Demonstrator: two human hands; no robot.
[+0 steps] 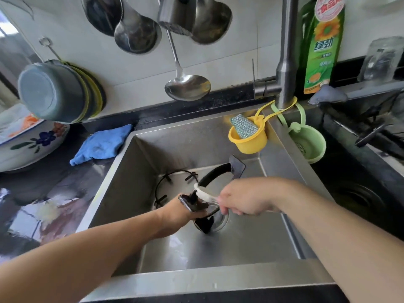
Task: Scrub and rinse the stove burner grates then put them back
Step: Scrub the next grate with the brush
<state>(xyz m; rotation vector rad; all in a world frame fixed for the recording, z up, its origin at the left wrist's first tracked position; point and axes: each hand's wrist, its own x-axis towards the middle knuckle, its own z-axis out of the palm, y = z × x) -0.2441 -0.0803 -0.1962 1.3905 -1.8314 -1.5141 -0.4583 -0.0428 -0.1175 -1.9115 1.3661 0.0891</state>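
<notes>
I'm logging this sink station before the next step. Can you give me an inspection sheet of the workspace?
Surface: steel sink, wet.
Job's things: held grate upright over the drain; second grate flat on the sink floor; white brush on the held grate.
Clutter: blue cloth, yellow cup holding a sponge, green strainer.
Grippers: left hand grips the grate; right hand grips the brush.
Cables: nothing seen.
Surroundings: faucet, soap bottle, hanging ladles.

The green detergent bottle (320,47) reads "绿劲" and, near its top, "食品用".
</notes>
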